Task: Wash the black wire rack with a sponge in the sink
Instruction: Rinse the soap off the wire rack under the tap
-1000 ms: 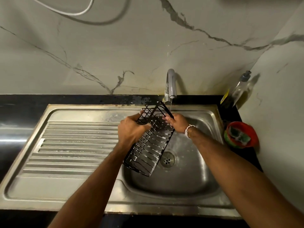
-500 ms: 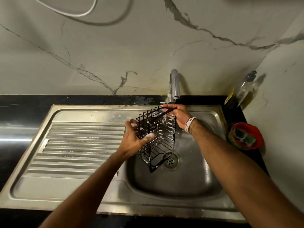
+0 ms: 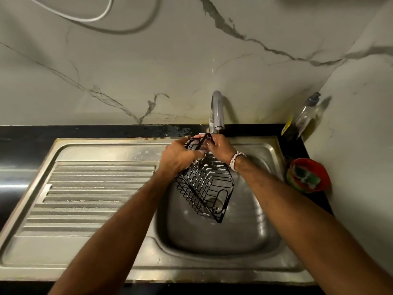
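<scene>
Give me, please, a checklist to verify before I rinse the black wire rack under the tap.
1. Grip: ok, left hand and right hand both hold the rack at its upper end.
2. Rack over the basin: ok, held tilted above it.
3. Rack under the tap spout: ok, upper end just below it.
4. Water running: cannot tell.
5. Wires free of suds: not ok, white flecks show.
6. Sponge put aside: ok, a green pad sits in the red bowl.
</scene>
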